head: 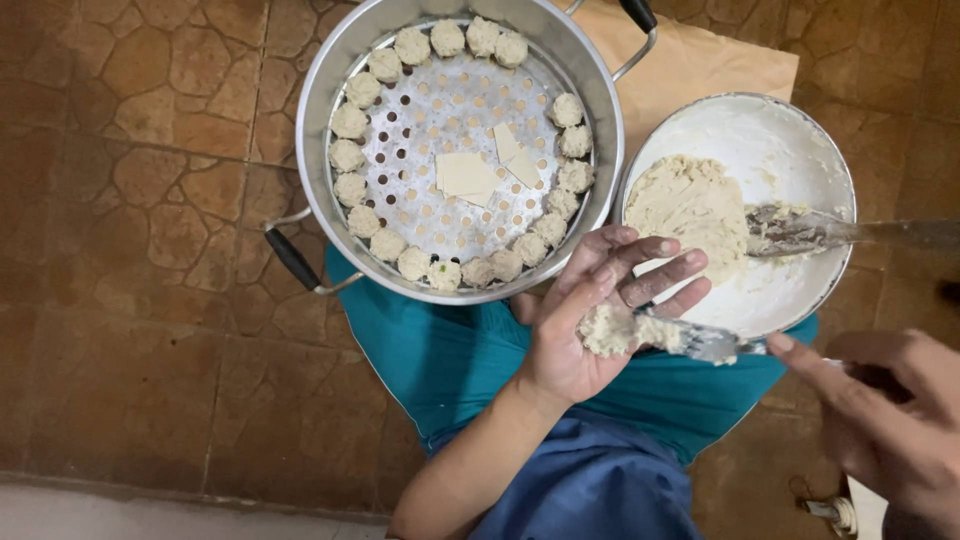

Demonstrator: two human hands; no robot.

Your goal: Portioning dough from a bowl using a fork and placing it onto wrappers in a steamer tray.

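Observation:
My left hand [590,320] is cupped palm-up, with a dumpling [607,330] of pale filling in it. My right hand [880,420] grips a spoon [705,343] whose tip presses on that filling. Behind them a white bowl [790,130] holds a mound of pale filling [690,210], and a second spoon [800,232] lies in it. A metal steamer pot [330,70] with a perforated tray has several formed dumplings [350,122] ringed along its edge and a few square wrappers [468,175] at the centre.
The pot has two black-gripped wire handles [293,258]. Brown paper [700,60] lies under the bowl and pot. My lap is covered in teal and blue cloth [440,360]. Brown stone-patterned floor tiles [130,200] spread to the left.

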